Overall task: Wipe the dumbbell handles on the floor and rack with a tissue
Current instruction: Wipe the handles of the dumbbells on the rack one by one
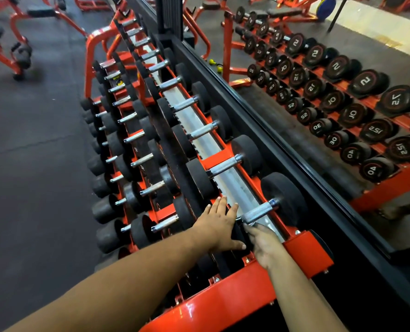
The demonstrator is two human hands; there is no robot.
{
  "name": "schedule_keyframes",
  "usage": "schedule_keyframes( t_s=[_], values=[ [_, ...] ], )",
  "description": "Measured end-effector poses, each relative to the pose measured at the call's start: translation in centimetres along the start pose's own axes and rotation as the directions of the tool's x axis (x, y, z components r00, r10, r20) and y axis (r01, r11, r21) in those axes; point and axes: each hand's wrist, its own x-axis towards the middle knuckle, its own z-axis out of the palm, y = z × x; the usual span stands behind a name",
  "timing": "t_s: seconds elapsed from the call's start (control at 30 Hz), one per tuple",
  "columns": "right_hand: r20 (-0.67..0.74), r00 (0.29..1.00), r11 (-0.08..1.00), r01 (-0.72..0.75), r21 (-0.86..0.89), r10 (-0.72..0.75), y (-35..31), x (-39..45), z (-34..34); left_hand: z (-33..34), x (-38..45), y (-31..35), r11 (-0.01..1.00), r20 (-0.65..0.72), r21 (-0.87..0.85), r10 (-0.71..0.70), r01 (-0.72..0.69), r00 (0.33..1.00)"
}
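Observation:
A red three-tier rack (223, 305) holds rows of black dumbbells with chrome handles. The nearest top-tier dumbbell (283, 197) has a knurled chrome handle (259, 213). My right hand (262, 243) reaches up under that handle's near end, fingers closed on a small greyish tissue (253, 224) pressed against it. My left hand (219, 226) lies flat, fingers spread, on the black head of the same dumbbell, just left of the handle. The next top-tier handle (224, 165) lies further along, untouched.
A mirror wall (307, 130) runs along the right behind the rack, reflecting numbered dumbbell ends. Black rubber floor (31, 140) spreads to the left. Red benches and machines (19, 51) stand at the far left and back.

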Motion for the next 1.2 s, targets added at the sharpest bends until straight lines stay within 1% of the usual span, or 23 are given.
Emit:
schedule_keyframes(
  t_s=[0.13,0.2,0.27,0.3,0.33,0.37,0.4,0.43,0.47,0.5,0.53,0.57,0.6,0.67,0.73,0.8,0.87,0.93,1.0,1.03,1.1,1.17,1.2],
  values=[
    [-0.074,0.997,1.0,-0.014,0.022,0.016,0.2,-0.7,-0.8,-0.1,0.0,0.0,1.0,0.005,-0.003,-0.007,0.007,1.0],
    [-0.108,0.994,1.0,0.016,-0.002,-0.017,0.2,-0.9,-1.5,0.0,0.0,0.0,1.0,0.009,-0.002,-0.006,0.006,1.0],
    [-0.143,0.978,0.988,0.147,-0.048,-0.153,-0.5,-0.9,-2.0,-0.1,0.0,0.0,1.0,0.014,-0.003,-0.007,0.007,1.0],
    [-0.16,0.943,0.952,0.268,-0.148,-0.291,-0.9,-0.8,-2.4,-0.1,-0.1,0.0,1.0,0.015,-0.004,-0.007,0.007,1.0],
    [-0.161,0.872,0.86,0.396,-0.321,-0.462,-1.5,-0.4,-2.9,-0.2,-0.1,0.0,1.0,0.016,-0.003,-0.006,0.006,1.0],
    [-0.13,0.769,0.699,0.479,-0.531,-0.626,-2.0,-0.2,-3.4,-0.2,-0.1,0.1,1.0,0.018,-0.002,-0.003,0.003,1.0],
    [-0.064,0.653,0.497,0.505,-0.706,-0.754,-2.4,0.2,-3.8,-0.3,-0.1,0.1,1.0,0.017,-0.002,-0.004,0.004,1.0],
    [0.036,0.546,0.296,0.509,-0.808,-0.837,-2.5,0.6,-4.0,-0.3,-0.2,0.1,1.0,0.017,-0.002,-0.005,0.005,1.0],
    [0.174,0.477,0.109,0.508,-0.854,-0.862,-2.4,1.3,-4.1,-0.3,-0.2,0.2,1.0,0.017,-0.002,-0.005,0.005,1.0],
    [0.335,0.453,-0.078,0.497,-0.864,-0.826,-2.0,2.3,-4.3,-0.3,-0.2,0.1,1.0,0.017,-0.005,-0.006,0.006,1.0],
    [0.501,0.456,-0.274,0.476,-0.836,-0.736,-1.3,3.3,-4.3,-0.3,-0.2,0.1,1.0,0.016,-0.007,-0.006,0.006,1.0],
    [0.634,0.487,-0.443,0.458,-0.771,-0.601,-0.5,3.9,-4.3,-0.3,-0.1,0.1,1.0,0.015,-0.008,-0.006,0.006,1.0],
    [0.721,0.516,-0.566,0.453,-0.689,-0.463,0.4,4.6,-4.5,-0.2,-0.1,0.1,1.0,0.013,-0.009,-0.006,0.006,1.0],
    [0.782,0.548,-0.685,0.45,-0.574,-0.295,0.8,4.9,-5.2,-0.1,-0.1,0.1,1.0,0.007,-0.011,-0.009,0.009,1.0],
    [0.768,0.542,-0.715,0.382,-0.586,-0.34,-0.2,4.5,-5.8,0.0,-0.1,0.1,1.0,0.007,-0.014,-0.009,0.009,1.0],
    [0.663,0.563,-0.645,0.275,-0.713,-0.493,-1.3,4.5,-6.2,0.0,-0.1,0.1,1.0,0.008,-0.017,-0.01,0.01,1.0],
    [0.582,0.582,-0.574,0.227,-0.787,-0.569,-1.5,4.3,-5.8,-0.1,-0.1,0.1,1.0,0.011,-0.019,-0.012,0.012,1.0],
    [0.66,0.545,-0.615,0.299,-0.73,-0.517,0.2,4.1,-5.0,-0.2,-0.1,0.1,1.0,0.011,-0.018,-0.01,0.01,1.0],
    [0.797,0.458,-0.709,0.401,-0.58,-0.393,1.4,3.9,-5.7,-0.2,-0.1,0.1,1.0,0.013,-0.014,-0.009,0.009,1.0],
    [0.82,0.445,-0.738,0.403,-0.542,-0.359,1.2,4.0,-6.4,-0.2,-0.1,0.1,1.0,0.011,-0.013,-0.01,0.01,1.0],
    [0.739,0.52,-0.707,0.316,-0.633,-0.429,0.4,4.2,-7.6,-0.2,0.0,0.1,1.0,0.013,-0.014,-0.013,0.013,1.0],
    [0.568,0.582,-0.567,0.21,-0.797,-0.582,0.2,4.1,-7.6,-0.2,0.0,0.1,1.0,0.015,-0.015,-0.014,0.015,1.0],
    [0.52,0.595,-0.513,0.202,-0.834,-0.613,0.8,3.9,-7.2,-0.2,-0.1,0.1,1.0,0.016,-0.015,-0.014,0.014,1.0]
  ],
)
